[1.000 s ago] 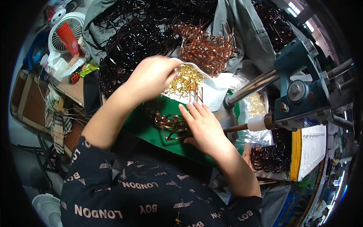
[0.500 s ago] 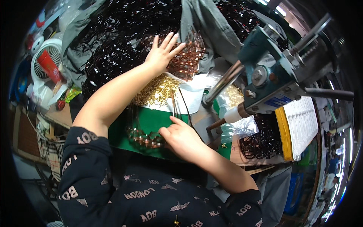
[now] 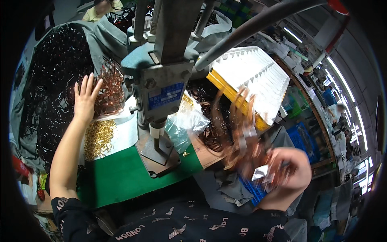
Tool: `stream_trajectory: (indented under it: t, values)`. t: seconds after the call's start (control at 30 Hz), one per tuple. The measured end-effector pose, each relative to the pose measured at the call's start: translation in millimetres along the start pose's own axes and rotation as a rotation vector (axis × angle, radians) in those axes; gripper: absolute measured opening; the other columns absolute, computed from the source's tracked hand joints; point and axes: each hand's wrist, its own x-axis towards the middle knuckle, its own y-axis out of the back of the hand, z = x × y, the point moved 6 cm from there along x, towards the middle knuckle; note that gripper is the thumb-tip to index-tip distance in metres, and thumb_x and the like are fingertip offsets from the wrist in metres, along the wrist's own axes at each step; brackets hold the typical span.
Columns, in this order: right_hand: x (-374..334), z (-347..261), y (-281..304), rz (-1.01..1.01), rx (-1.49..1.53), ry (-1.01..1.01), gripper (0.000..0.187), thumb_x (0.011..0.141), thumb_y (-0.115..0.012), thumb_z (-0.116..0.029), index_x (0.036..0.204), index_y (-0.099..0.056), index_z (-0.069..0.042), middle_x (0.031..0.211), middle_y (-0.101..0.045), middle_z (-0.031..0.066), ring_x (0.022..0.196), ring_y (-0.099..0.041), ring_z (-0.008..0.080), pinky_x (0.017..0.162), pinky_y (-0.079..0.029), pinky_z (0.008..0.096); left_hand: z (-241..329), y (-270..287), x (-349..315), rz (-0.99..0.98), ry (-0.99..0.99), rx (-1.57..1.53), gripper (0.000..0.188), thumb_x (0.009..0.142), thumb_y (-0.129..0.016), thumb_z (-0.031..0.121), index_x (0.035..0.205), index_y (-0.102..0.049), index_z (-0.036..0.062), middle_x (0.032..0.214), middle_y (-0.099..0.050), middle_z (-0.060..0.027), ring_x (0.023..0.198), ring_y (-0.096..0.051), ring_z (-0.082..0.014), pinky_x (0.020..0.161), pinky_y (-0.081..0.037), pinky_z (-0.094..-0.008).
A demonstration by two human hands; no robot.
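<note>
My left hand (image 3: 85, 99) lies with its fingers spread on the edge of a heap of glossy brown strips (image 3: 111, 90), beside a much larger pile of black strips (image 3: 56, 80). Off to the right, my right hand (image 3: 294, 167) is closed around a bundle of glossy brown strips (image 3: 246, 149). The bundle is smeared by motion and fans out up and to the left, in front of a white ridged stack. Small gold metal pieces (image 3: 98, 139) lie heaped on white sheeting (image 3: 125, 131) below my left hand.
A lever hand press (image 3: 161, 88) stands between my hands on its steel base (image 3: 157, 155). Green covering (image 3: 125, 177) spreads along the table front. Beyond the press are a clear plastic bag (image 3: 187, 121) and a white ridged stack with a yellow side (image 3: 250, 72). Another person (image 3: 100, 10) sits far left.
My view has turned right. My right hand has moved from the table's front edge out to the right, now carrying the brown strips. My left hand stays on the heap.
</note>
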Motion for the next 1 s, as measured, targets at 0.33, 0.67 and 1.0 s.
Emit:
stream_trajectory:
  t: [0.33,0.67,1.0]
  values:
    - [180.8,202.5,36.3,0.197,-0.594,-0.583,0.053,0.061,-0.078,-0.031,0.098,-0.060,0.001,0.089,-0.064,0.0194,0.082,-0.062,0.0318,0.072,-0.048,0.0369,-37.2,54.0,-22.5,0.012,-0.231,-0.295,0.080,0.063,-0.059,-0.007,0.136,-0.034,0.0134,0.135,-0.038,-0.0124,0.121,-0.040,-0.0281,0.100,-0.032,-0.0445]
    - [173.8,162.4,-9.3,0.391,-0.637,-0.171,0.050,0.079,-0.067,-0.026,0.115,-0.053,0.005,0.115,-0.056,0.0218,0.107,-0.053,0.0330,0.092,-0.040,0.0371,-43.4,49.9,-59.5,-0.013,-0.015,-0.284,0.022,0.073,-0.055,0.007,0.095,-0.051,0.0057,0.091,-0.054,-0.0113,0.085,-0.057,-0.0281,0.067,-0.050,-0.0360]
    - [25.0,117.0,-227.2,-0.293,0.550,-0.661,0.011,0.081,-0.060,-0.001,0.091,-0.060,0.001,0.079,-0.061,0.0022,0.072,-0.056,0.0075,0.063,-0.045,0.0210,-64.3,21.7,-89.0,-0.343,0.141,-1.588,0.024,0.093,-0.043,0.019,0.112,-0.044,0.0042,0.064,-0.046,0.0014,0.044,-0.039,-0.0039,0.041,-0.031,-0.0161]
